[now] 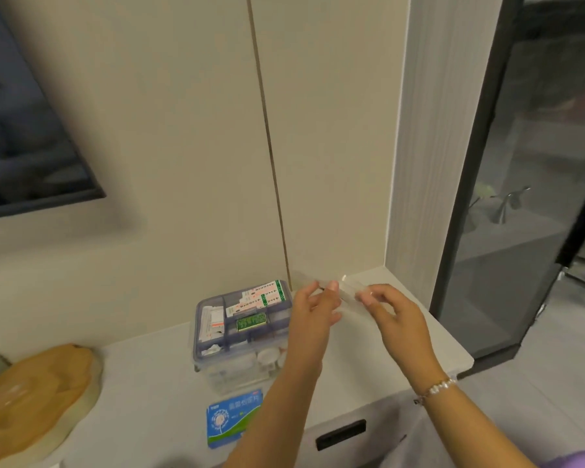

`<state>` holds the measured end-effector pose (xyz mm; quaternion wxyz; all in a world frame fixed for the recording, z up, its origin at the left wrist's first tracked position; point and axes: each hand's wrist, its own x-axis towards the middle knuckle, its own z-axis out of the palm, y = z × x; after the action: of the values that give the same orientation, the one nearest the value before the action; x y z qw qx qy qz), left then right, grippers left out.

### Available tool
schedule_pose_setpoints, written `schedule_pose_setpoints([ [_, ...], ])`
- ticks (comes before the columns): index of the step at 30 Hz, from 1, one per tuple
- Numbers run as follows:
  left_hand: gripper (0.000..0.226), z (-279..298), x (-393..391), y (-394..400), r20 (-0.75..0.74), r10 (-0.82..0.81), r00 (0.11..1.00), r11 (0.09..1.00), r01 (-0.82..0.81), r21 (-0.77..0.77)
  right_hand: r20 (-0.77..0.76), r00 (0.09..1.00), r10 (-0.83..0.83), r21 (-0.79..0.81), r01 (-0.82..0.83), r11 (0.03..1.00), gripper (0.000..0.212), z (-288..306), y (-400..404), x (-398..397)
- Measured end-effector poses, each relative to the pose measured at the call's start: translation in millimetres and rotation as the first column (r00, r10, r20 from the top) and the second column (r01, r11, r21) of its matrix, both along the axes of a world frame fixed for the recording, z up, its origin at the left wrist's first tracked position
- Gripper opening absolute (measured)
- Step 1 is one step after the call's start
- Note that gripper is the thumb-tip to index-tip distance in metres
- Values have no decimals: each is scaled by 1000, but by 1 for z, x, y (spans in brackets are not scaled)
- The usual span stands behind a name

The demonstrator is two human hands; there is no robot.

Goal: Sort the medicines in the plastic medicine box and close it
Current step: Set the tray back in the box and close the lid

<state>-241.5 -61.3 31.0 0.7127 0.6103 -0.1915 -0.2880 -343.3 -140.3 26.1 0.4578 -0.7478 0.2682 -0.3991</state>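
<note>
1. White surface carries the open medicine box
2. Clear lid, right of the box, pinched by left hand and right hand, each grip curled
3. Blue packet before the box

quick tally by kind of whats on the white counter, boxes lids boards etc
clear medicine box: 1
clear lid, held in both hands above the counter: 1
blue and green medicine packet: 1
wooden board: 1
total: 4

Bare forearms; a pearl-like beaded bracelet on the right wrist; possibly a purple garment.
</note>
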Motion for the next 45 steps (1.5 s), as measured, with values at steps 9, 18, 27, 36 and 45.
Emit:
schedule_pose_setpoints([
  [9, 45, 21, 50, 51, 316, 162, 935, 983, -180, 28, 407, 912, 57, 395, -232, 889, 16, 41, 33, 26],
  [18, 70, -5, 104, 117, 366, 314, 876, 888, -408, 213, 365, 928, 74, 739, -338, 584, 25, 24, 34, 60],
  [27, 46, -39, 135, 145, 220, 411, 884, 849, -460, 260, 320, 945, 65, 773, -300, 559, 31, -18, 21, 104],
  [36, 28, -65, 162, 128, 356, 459, 814, 771, -564, 295, -177, 972, 152, 439, -61, 896, 28, -53, 12, 149],
  [45, 27, -92, 177, 119, 260, 454, 852, 760, -523, 386, -310, 932, 187, 431, -38, 902, 48, -78, 1, 163],
])
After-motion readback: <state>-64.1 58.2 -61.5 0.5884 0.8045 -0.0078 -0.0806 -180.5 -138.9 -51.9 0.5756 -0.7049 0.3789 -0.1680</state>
